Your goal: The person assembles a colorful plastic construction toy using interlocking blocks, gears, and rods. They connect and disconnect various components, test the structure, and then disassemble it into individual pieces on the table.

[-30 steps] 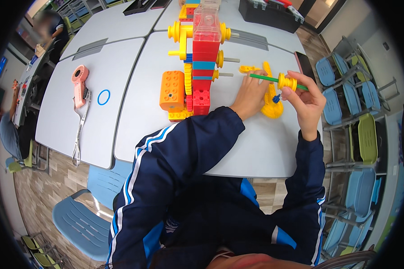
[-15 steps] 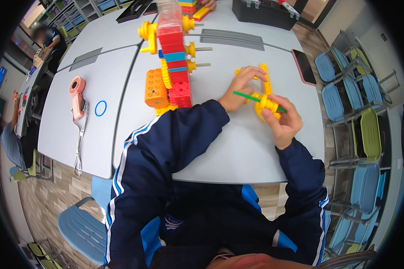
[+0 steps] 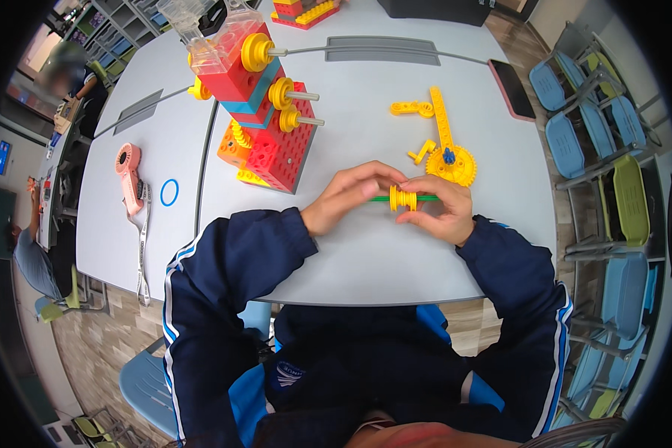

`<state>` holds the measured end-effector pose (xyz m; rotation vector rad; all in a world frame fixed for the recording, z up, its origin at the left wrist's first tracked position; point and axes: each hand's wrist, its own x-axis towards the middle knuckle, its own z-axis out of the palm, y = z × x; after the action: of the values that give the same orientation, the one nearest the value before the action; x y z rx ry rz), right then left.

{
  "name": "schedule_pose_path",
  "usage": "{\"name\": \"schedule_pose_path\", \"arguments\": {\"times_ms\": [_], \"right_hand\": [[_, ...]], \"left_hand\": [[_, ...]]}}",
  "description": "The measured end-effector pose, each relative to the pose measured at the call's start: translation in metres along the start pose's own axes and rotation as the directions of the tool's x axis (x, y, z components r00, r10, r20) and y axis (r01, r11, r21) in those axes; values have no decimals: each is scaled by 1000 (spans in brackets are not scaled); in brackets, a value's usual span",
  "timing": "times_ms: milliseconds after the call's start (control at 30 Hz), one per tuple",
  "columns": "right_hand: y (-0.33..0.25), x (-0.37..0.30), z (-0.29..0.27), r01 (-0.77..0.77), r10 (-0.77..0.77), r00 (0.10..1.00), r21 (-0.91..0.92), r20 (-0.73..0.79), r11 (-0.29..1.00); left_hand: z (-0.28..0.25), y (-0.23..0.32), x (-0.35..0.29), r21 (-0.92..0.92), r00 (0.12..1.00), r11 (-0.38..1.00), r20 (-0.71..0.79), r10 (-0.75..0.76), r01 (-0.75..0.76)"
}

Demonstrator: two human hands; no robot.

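Just in front of me, a green rod [image 3: 427,198] is held level with yellow grooved pulleys [image 3: 403,198] threaded on its middle. My right hand [image 3: 444,205] pinches the rod and pulleys between thumb and fingers. At the rod's left end, my left hand [image 3: 353,196] has its thumb and fingers closed around the tip. Beyond my right hand lies a large yellow gear [image 3: 464,168] with a small blue piece [image 3: 449,156] at its centre and a yellow beam [image 3: 441,119] reaching away from it. A short yellow arm [image 3: 411,109] and a small bent yellow piece [image 3: 422,153] lie beside the beam.
To the left stands a tall block tower [image 3: 265,112] with yellow pulleys on grey axles. Further left are a pink handheld fan [image 3: 129,179] with a strap and a blue ring [image 3: 169,193]. A phone [image 3: 511,89] lies by the right edge; a black case [image 3: 437,10] stands behind.
My hands have drawn nearer to me with the rod, which has turned level. My left hand has left the yellow parts and come to the rod's left end. My view has shifted.
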<state>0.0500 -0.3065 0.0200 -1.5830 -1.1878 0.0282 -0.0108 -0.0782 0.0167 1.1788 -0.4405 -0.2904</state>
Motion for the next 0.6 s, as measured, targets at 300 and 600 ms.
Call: {"name": "schedule_pose_path", "arguments": {"times_ms": [300, 600], "right_hand": [[6, 2, 8, 15, -14, 997, -23, 79, 1000], [-1, -6, 17, 38, -28, 969, -37, 244, 999]], "left_hand": [[11, 4, -14, 209, 979, 968, -177, -104, 141], [18, 2, -27, 287, 991, 953, -122, -62, 95]]}}
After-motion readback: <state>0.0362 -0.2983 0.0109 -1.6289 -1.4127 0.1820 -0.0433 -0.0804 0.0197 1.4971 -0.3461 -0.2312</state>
